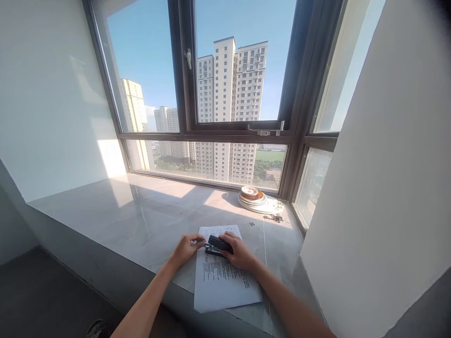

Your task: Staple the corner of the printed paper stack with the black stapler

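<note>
My right hand (pixel 237 251) is wrapped around a black stapler (pixel 216 243), whose top arm is raised from its base. Just left of the stapler's front end, my left hand (pixel 188 249) is closed in a pinch; a small thin thing shows at its fingertips, too small to name. Beneath both, a stack of printed paper sheets (pixel 225 291) lies on the window sill, its near edge sticking out past the sill's front edge. Two small metallic pieces, resembling strips of staples (pixel 252 224), lie beyond the paper to the right.
A pile of plates or round discs (pixel 252 199) stands on the sill (pixel 105 211) by the window, with a small dark bunch of items (pixel 275 218) beside it. The window frame (pixel 211 138) bounds the far side; a white wall (pixel 380 188) closes the right.
</note>
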A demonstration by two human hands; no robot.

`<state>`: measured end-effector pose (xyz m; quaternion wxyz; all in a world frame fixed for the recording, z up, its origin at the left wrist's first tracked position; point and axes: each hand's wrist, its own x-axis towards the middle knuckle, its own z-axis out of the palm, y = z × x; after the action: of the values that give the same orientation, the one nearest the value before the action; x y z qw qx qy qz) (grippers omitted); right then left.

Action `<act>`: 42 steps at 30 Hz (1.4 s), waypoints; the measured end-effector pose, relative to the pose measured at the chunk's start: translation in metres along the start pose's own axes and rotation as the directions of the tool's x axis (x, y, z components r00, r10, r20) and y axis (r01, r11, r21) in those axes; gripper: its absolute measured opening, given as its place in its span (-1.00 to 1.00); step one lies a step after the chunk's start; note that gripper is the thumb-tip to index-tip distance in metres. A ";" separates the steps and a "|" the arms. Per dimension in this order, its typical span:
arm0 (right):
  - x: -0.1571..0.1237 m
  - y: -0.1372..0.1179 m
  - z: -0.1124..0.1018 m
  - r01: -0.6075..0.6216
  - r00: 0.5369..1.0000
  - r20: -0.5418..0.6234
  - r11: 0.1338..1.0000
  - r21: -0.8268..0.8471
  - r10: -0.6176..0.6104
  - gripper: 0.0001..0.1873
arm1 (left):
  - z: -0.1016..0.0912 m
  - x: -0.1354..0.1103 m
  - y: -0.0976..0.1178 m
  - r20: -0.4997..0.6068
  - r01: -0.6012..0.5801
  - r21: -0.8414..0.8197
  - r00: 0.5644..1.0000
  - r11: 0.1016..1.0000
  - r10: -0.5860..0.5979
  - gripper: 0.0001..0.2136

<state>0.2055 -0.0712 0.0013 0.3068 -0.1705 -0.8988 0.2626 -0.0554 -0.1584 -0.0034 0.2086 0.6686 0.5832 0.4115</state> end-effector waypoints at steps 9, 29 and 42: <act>0.000 0.001 -0.001 -0.002 1.000 -0.001 1.000 0.007 0.002 -0.55 | -0.001 -0.003 -0.002 0.018 0.009 0.011 1.000 1.000 -0.009 -0.75; 0.000 0.000 -0.001 -0.002 1.000 0.008 1.000 0.014 0.002 -0.58 | -0.004 -0.006 -0.003 0.028 0.012 -0.012 1.000 1.000 -0.012 -0.71; 0.002 -0.014 -0.007 0.041 0.999 -0.009 0.968 0.246 -0.040 -0.61 | -0.010 -0.011 0.002 0.045 0.063 -0.203 0.998 0.977 -0.055 -0.62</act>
<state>0.2061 -0.0788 0.0149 0.3326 -0.1132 -0.8620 0.3653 -0.0626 -0.1709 0.0006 0.2996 0.6340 0.5531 0.4499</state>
